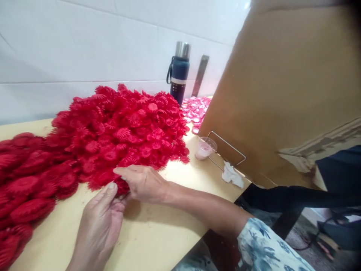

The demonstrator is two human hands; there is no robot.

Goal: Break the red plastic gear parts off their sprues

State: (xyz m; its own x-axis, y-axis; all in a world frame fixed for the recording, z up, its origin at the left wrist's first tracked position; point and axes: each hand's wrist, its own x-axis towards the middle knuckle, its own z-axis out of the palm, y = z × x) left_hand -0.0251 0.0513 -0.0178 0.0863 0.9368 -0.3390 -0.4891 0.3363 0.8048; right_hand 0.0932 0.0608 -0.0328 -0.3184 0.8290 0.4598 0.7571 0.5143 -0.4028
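My left hand (103,212) and my right hand (145,184) meet at the near edge of a big heap of red fabric flower pieces (132,128). Between them they grip a dark red flower piece (122,187), with fingers closed around it from both sides. My left thumb lies on its left side, and my right fingers cover its right side and part of the top. Many pieces in the heap have fringed, petal-like edges. Larger, rounder red flowers (25,186) lie piled to the left.
A blue flask (179,73) stands behind the heap near the white wall. Pink-white pieces (196,109) lie beside a large cardboard box (282,86). At the table's right edge are a clear plastic cup (205,148), a bent wire frame (228,146) and a crumpled white tissue (232,175).
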